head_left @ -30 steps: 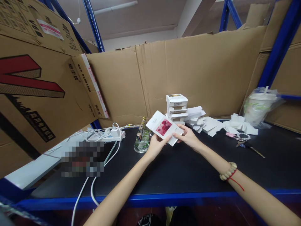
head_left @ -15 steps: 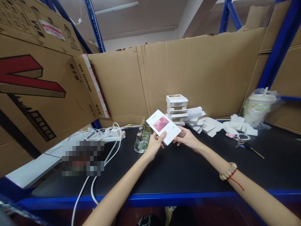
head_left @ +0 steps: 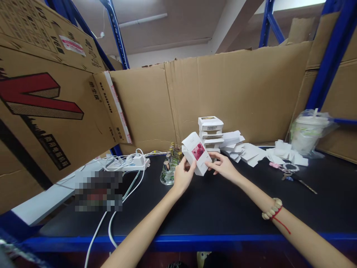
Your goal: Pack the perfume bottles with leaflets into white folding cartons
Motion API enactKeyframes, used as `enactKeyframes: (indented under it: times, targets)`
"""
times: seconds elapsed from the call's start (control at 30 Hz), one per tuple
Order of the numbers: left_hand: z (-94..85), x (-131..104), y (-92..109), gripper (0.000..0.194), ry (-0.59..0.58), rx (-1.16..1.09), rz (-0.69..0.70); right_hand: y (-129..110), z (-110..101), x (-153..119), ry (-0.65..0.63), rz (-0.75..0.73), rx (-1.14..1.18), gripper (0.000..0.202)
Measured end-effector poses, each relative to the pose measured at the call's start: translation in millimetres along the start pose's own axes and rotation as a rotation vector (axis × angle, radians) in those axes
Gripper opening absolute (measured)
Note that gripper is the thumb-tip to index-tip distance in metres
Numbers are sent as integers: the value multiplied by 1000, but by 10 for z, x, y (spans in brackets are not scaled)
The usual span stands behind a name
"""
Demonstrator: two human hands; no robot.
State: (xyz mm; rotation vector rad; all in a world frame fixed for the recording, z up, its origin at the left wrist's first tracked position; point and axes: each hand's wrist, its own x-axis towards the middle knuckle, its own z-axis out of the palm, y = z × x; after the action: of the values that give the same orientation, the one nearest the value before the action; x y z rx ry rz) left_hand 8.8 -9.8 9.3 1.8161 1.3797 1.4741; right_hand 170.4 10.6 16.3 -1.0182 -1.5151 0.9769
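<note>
Between my two hands a small white carton (head_left: 196,153) with a red flower picture is held tilted above the black tabletop. My left hand (head_left: 183,175) grips its left side, thumb toward the front. On the opposite side my right hand (head_left: 221,166) closes on the lower right edge with thumb and fingers. Just left of the carton stand several glass bottles (head_left: 167,174) with shiny caps, partly hidden by my left hand. Behind the carton rises a stack of white boxes (head_left: 211,128), the lower ones with open ends.
Flattened white cartons (head_left: 252,153) and paper pieces (head_left: 287,152) lie right of the stack. Farther right are keys (head_left: 290,175) and a bagged cup (head_left: 309,132). A power strip (head_left: 139,162) with white cables sits left. Cardboard (head_left: 240,85) walls the back.
The flat-looking white carton is now opened out into a box shape and turned, showing its side. My left hand has shifted to its left side; the view has tilted slightly upward.
</note>
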Motion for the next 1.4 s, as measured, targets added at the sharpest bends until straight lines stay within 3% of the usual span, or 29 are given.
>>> enactKeyframes:
  times: [0.13, 0.23, 0.37, 0.47, 0.6, 0.73, 0.97, 1.13, 1.27, 1.4]
  targets:
    - [-25, -32, 17, 36, 0, 298, 154, 53, -11, 9, -32, -43, 14, 48]
    - [-16, -44, -8, 46, -12, 384, 248, 67, -18, 17, -62, -71, 84, 50]
    - [4, -48, -67, 23, -31, 412, 337, 51, -24, 29, -108, -55, 125, 41]
    - [11, -53, -94, 29, -63, 416, 433, 28, -13, 19, -134, -116, 97, 44]
    - [9, -51, -110, 22, -81, 430, 526, 5, 1, -7, -104, -185, -22, 47]
    - [-1, -35, -128, 27, -51, 469, 603, 17, -24, 5, 5, -182, -82, 39]
    - [-22, -30, -121, 33, -33, 465, 697, 0, -94, 13, 122, -310, -193, 36]
    - [-25, -33, -115, 35, -40, 455, 714, -36, -169, 9, 410, -377, -376, 27]
    - [-18, -32, -118, 37, -89, 439, 685, -29, -289, 57, 636, -344, -425, 22]
    - [-16, -33, -117, 37, -150, 428, 701, 15, -407, 106, 696, -265, -494, 23]
